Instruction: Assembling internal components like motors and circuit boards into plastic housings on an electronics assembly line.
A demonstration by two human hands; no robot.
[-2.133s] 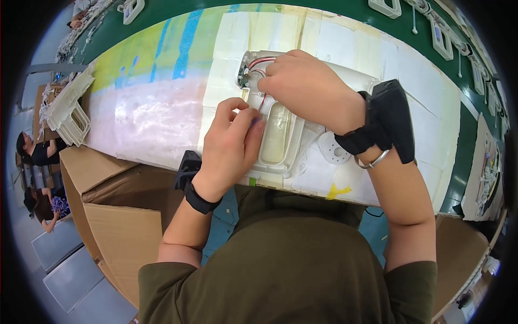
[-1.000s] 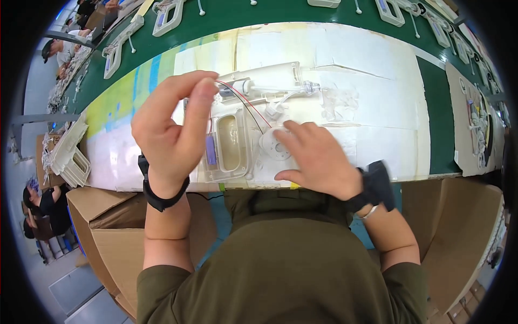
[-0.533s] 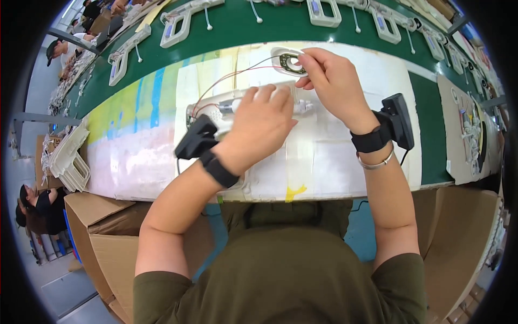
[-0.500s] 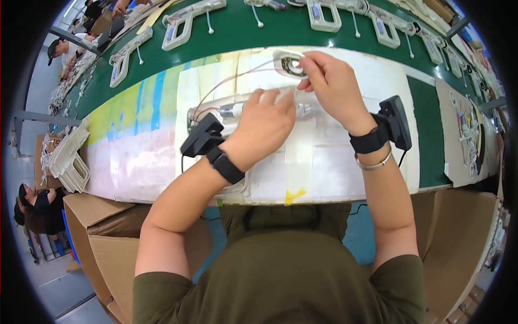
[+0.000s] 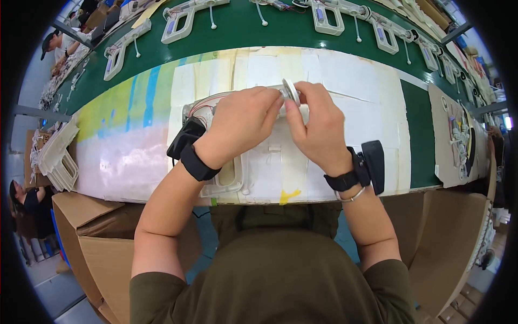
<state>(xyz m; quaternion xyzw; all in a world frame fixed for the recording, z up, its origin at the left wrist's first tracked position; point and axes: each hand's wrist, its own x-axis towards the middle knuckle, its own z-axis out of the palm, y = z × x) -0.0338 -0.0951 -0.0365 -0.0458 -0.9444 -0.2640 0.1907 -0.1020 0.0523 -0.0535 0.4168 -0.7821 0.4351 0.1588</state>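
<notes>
A round white cap-like piece (image 5: 291,92) stands on edge, pinched between the thumb and fingers of my right hand (image 5: 322,127). My left hand (image 5: 244,123) is closed at its left side, its fingertips against the piece's inner face; what they grip is hidden. Under both hands lies a translucent white gun-shaped housing (image 5: 237,181), its looped handle toward me. Thin red and white wires (image 5: 202,110) curl at the housing's left end. My left hand covers most of its middle.
White cardboard (image 5: 361,119) covers the green table. Several similar gun-shaped devices (image 5: 178,24) line the far side. A stack of white plastic parts (image 5: 56,156) stands at the left edge, a cardboard sheet with small parts (image 5: 458,135) at the right. Open cartons (image 5: 116,243) flank me below; people are at far left.
My right hand has come down toward me and turned the round piece from face-up to edge-on. My left hand has shifted left, its fingertips now meeting the piece.
</notes>
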